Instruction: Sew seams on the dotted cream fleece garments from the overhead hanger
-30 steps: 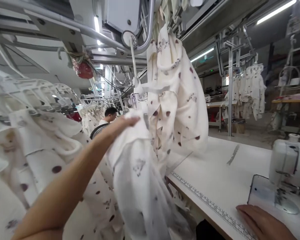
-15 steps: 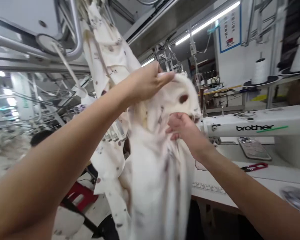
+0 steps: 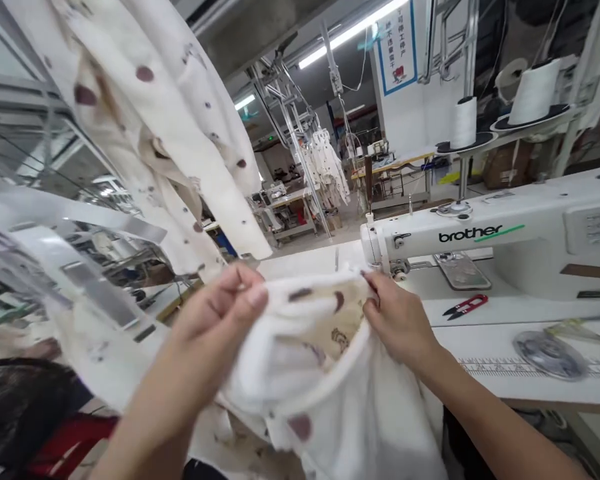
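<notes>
A white garment (image 3: 340, 407) with brown spots and small printed figures hangs from both my hands, its round opening stretched between them. My left hand (image 3: 225, 313) is closed, thumb and fingers pinching the left end of the opening's edge. At the right end, close to the needle side of the sewing machine, my right hand (image 3: 397, 317) grips the same edge between thumb and fingers. Cream fabric with dark prints shows inside the opening. The garment's lower part runs out of view at the bottom.
The white sewing machine (image 3: 480, 230) stands at the right. On its table lie a phone (image 3: 463, 270), red-handled thread snips (image 3: 466, 305) and a clear round disc (image 3: 550, 353). Spotted garments (image 3: 180, 133) hang at upper left. Thread cones (image 3: 464, 123) stand behind; a red stool (image 3: 75, 443) is low left.
My left hand has come down from high up, and the garment's opening is now spread between both hands. My right hand has closed on its edge. The view has turned, showing more of the machine.
</notes>
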The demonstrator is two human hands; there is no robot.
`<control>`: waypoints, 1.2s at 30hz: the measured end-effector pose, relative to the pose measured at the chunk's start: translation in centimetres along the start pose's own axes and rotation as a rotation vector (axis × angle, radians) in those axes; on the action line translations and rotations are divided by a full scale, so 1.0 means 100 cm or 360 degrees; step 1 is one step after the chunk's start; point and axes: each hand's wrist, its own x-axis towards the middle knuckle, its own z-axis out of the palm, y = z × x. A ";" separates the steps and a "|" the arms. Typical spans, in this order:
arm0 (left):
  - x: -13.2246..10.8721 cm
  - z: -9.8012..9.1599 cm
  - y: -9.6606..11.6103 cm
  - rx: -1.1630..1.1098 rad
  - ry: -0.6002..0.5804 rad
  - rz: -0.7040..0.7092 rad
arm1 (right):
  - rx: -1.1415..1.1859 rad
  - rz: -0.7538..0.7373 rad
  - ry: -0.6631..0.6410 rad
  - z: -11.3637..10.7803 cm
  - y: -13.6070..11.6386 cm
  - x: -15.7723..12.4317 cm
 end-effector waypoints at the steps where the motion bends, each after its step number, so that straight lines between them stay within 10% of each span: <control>1: 0.001 0.003 -0.019 -0.0031 -0.0033 -0.0075 | 0.0312 0.0136 -0.0254 -0.001 0.007 -0.003; 6: 0.013 0.021 -0.101 0.0746 0.0119 -0.0004 | 0.1685 0.0902 -0.1079 -0.006 0.033 -0.036; 10: 0.005 0.075 -0.122 0.0643 -0.0253 0.0285 | 0.1667 0.0987 -0.1002 -0.003 0.045 -0.054; 16: -0.010 0.138 -0.111 0.0064 -0.0623 -0.0136 | 0.1094 0.0763 -0.0874 -0.032 0.054 -0.060; 24: -0.015 0.151 -0.105 -0.0070 -0.0658 0.0177 | 0.0173 0.0087 -0.0725 -0.053 0.054 -0.045; 32: -0.016 0.146 -0.095 0.0233 -0.0753 0.0147 | 0.0156 0.0362 -0.0902 -0.055 0.046 -0.025; 36: -0.015 0.137 -0.093 0.0257 -0.1022 0.0379 | 0.0684 0.0661 -0.1449 -0.050 0.062 -0.008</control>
